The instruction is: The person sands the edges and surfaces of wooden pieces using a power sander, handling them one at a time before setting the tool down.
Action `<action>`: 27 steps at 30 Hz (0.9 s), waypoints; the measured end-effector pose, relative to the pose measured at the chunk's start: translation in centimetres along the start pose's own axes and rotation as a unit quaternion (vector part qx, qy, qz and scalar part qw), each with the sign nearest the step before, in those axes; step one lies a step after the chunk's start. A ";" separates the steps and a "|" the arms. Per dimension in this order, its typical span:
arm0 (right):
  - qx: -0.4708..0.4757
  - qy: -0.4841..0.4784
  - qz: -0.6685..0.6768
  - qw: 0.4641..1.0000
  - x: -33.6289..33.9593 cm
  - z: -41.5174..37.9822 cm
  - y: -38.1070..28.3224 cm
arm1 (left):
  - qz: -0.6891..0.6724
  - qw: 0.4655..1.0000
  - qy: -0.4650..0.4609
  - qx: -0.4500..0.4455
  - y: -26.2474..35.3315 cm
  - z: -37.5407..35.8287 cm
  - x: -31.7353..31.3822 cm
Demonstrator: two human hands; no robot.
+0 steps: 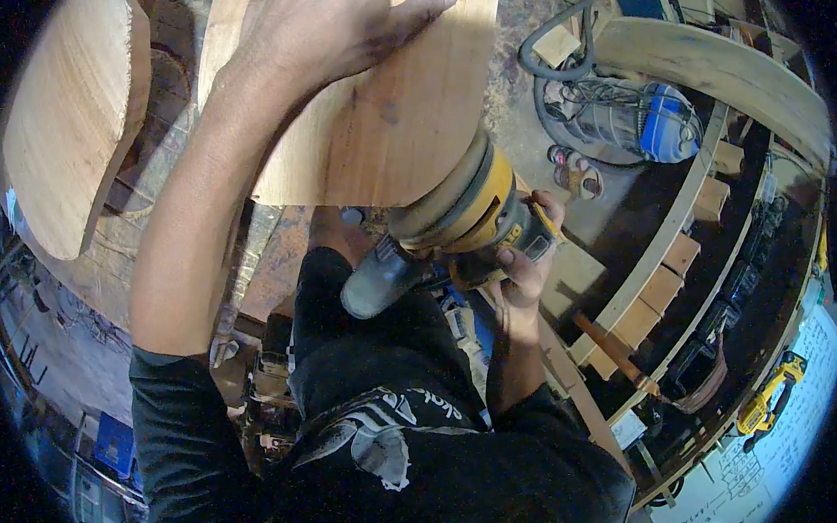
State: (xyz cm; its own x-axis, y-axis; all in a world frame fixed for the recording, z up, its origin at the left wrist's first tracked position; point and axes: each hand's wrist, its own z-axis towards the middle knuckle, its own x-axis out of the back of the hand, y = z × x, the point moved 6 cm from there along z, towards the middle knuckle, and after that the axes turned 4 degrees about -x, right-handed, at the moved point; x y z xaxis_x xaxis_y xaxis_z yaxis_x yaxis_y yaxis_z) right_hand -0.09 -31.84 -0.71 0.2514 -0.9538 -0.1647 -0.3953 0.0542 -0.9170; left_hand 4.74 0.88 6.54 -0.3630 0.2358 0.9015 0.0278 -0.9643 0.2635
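Note:
My left hand (337, 29) lies on a light wooden board (377, 134) at the top centre, thumb stretched out towards the right. At the board's lower right corner, a yellow and black power sander (472, 200) has its round pad against the rounded edge. My right hand (534, 257) is wrapped round the sander's body, with the thumb on its near side. A grey dust canister (382, 277) sticks out from the sander to the lower left. The contact between the pad and the edge is partly hidden by the tool.
Another curved wooden piece (72, 117) lies at the left. On the right stand a blue and clear vacuum (663, 124) with a grey hose (531, 59), a curved wooden frame (658, 253), a hammer (625, 356) and a yellow tool (773, 392).

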 end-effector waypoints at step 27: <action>-0.001 -0.047 0.049 0.998 -0.1 1.5 0.0 | -0.022 0.999 -0.035 0.031 0.1 0.3 0.5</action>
State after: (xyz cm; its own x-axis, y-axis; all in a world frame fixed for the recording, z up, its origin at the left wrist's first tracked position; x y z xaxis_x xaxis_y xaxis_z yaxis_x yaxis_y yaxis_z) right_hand 1.23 -31.33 -1.25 0.2924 -0.9121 -0.2875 -0.4244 0.1457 -0.8937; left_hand 4.81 0.94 7.14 -0.2983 0.2873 0.9102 0.0715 -0.9442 0.3215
